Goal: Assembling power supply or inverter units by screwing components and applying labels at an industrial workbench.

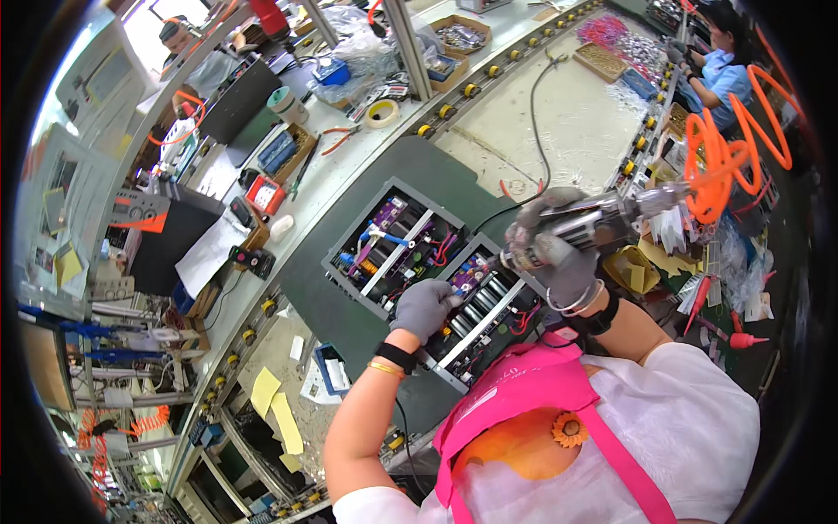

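Observation:
My right hand [566,266], in a grey glove, is wrapped round a dark air screwdriver [598,225]. The tool lies nearly level, with its tip end over the nearer open metal chassis [452,371]. My left hand [421,309], gloved too, rests at that chassis's left side. Its fingers are pinched together by the purple circuit board; whatever they hold is too small to make out. A second open chassis [334,262] with wires and boards sits just beyond it. Both lie on a dark green board [319,310].
An orange coiled air hose [711,166] runs from the tool to the upper right. A roller conveyor [471,90] borders the work. On the left bench are a tape roll [381,113], pliers [339,140] and a red meter [264,194]. A co-worker [720,74] sits at far right.

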`<state>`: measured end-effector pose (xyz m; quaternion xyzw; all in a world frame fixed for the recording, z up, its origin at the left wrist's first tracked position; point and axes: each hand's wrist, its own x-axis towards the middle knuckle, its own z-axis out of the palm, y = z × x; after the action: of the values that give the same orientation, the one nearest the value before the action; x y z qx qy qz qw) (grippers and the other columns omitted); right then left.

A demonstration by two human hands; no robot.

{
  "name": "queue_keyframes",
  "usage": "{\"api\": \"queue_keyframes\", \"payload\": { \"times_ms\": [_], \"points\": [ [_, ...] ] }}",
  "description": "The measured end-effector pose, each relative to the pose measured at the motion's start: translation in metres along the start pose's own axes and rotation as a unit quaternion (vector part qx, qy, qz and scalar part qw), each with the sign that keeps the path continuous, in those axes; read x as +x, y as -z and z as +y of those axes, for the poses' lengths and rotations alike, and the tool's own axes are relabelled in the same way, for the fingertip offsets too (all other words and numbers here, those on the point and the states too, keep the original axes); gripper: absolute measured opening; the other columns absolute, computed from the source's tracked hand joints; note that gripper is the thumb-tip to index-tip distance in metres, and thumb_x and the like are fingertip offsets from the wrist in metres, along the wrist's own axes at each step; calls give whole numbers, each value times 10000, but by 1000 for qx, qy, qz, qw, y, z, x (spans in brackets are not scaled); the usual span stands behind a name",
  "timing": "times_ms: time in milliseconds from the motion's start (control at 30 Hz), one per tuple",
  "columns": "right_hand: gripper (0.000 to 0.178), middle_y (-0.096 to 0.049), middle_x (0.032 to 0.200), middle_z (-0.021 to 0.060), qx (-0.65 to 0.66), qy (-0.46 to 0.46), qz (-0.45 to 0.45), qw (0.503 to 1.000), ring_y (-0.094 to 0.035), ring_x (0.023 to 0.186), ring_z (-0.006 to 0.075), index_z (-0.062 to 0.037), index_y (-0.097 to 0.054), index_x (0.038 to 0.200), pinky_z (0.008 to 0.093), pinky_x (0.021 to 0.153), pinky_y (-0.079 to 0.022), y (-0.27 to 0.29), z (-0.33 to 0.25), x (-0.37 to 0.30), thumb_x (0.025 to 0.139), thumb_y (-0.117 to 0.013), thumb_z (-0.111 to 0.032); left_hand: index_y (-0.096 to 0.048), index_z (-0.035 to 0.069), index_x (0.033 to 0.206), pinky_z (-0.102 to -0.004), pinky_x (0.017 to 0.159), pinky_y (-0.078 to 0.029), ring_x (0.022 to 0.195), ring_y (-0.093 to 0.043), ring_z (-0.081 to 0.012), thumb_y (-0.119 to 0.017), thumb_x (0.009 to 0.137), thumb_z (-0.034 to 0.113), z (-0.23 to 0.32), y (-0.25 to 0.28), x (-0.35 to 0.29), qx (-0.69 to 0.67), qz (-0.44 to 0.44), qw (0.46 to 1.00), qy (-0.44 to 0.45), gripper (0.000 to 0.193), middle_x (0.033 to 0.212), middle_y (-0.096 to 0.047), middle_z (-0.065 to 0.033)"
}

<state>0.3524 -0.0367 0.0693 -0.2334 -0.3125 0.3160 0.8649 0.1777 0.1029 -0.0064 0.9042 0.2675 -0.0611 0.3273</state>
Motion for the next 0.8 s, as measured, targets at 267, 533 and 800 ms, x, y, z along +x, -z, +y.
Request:
{"api": "queue_keyframes", "payload": {
  "times_ms": [267, 533, 800],
  "points": [
    [384, -646, 933, 81, -143, -110, -10, 984, -637, 885, 154, -52, -526, 1106, 292, 773, -537, 14, 37, -3, 765, -622, 98, -652, 87, 877, -419, 753, -473, 870, -605, -324, -650, 818, 313, 8, -3, 9, 28, -14, 999, 44, 233, 865, -621, -130],
    [374, -645, 957, 59, -224, -146, -54, 962, -628, 892, 120, -31, -558, 1103, 276, 806, -526, 15, 63, -7, 755, -636, 83, -658, 78, 865, -434, 698, -473, 799, -604, -338, -657, 807, 309, 3, -9, 8, 73, 2, 997, -4, 239, 822, -620, -133],
    [369, -638, 949, 55, -245, -152, -94, 953, -611, 847, 97, -30, -567, 1084, 265, 758, -512, 14, 72, -13, 736, -644, 66, -625, 54, 939, -443, 656, -517, 778, -652, -341, -626, 757, 242, 18, 21, 6, 92, 31, 995, 11, 261, 781, -645, -158]
  ]
}}
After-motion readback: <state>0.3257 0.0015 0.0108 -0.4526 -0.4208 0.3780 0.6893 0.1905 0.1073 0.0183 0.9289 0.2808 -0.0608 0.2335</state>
